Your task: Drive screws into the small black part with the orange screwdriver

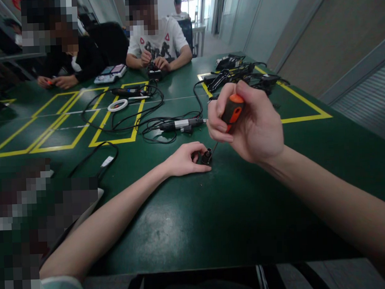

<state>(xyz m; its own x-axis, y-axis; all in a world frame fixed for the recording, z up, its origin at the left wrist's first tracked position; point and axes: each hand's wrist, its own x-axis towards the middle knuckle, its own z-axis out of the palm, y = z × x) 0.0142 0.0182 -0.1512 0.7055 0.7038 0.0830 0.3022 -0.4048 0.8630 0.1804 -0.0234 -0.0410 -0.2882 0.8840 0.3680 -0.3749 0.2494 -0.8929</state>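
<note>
My right hand (pixel 248 125) is closed round an orange-and-black screwdriver (pixel 231 111), held upright with its thin shaft slanting down and left. The tip meets a small black cylindrical part (pixel 207 156) standing on the green table (pixel 195 220). My left hand (pixel 184 159) lies on the table just left of that part, fingers curled and pinching it at its base. Both forearms reach in from the near edge.
Black cables and a black-and-silver tool (pixel 182 124) lie just beyond my hands. A white ring (pixel 117 106) sits among yellow floor-tape rectangles (pixel 113 141). More black devices and cords (pixel 240 73) are at the far right. Three people sit along the far side.
</note>
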